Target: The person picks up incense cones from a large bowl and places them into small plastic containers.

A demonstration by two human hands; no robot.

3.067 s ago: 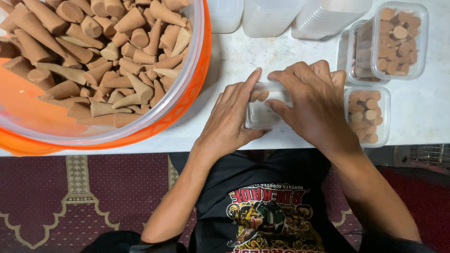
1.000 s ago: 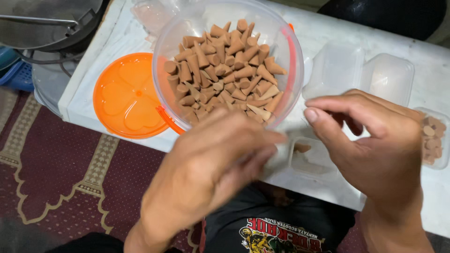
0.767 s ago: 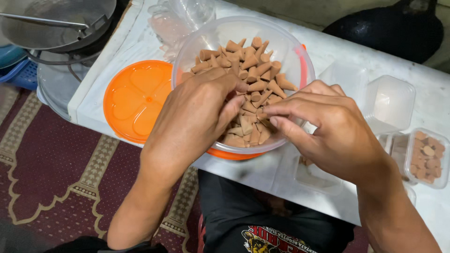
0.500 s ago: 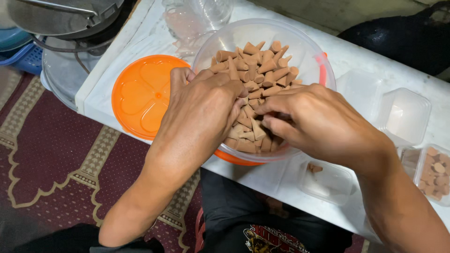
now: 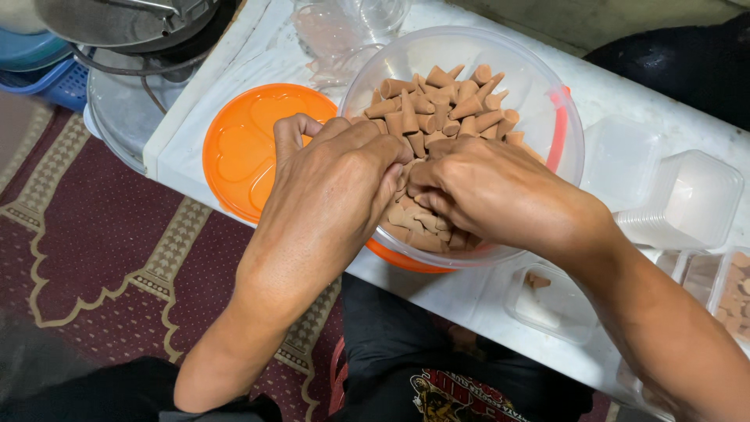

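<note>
A large clear plastic bowl [image 5: 562, 94] with an orange base holds a heap of brown cones [image 5: 449, 101]. Both hands are inside it at the near side. My left hand [image 5: 328, 195] reaches in from the left, its fingers curled down into the cones. My right hand [image 5: 492, 195] comes in from the right, its fingers bunched around cones and touching the left hand's fingertips. The fingertips are partly buried in the heap. A small clear box [image 5: 547, 305] with a few cones in it sits on the white table [image 5: 195, 148] below my right wrist.
An orange lid [image 5: 238, 144] lies left of the bowl. Stacks of empty clear boxes [image 5: 687, 199] stand at the right, with filled boxes [image 5: 730, 293] at the right edge. Clear cups [image 5: 351, 23] are behind the bowl. A metal pot [image 5: 117, 19] sits at the top left above a maroon carpet [image 5: 94, 234].
Both hands left the small clear box, moved up and left into the big bowl and closed on cones. The view shifted so the bowl and the orange lid are in full sight.
</note>
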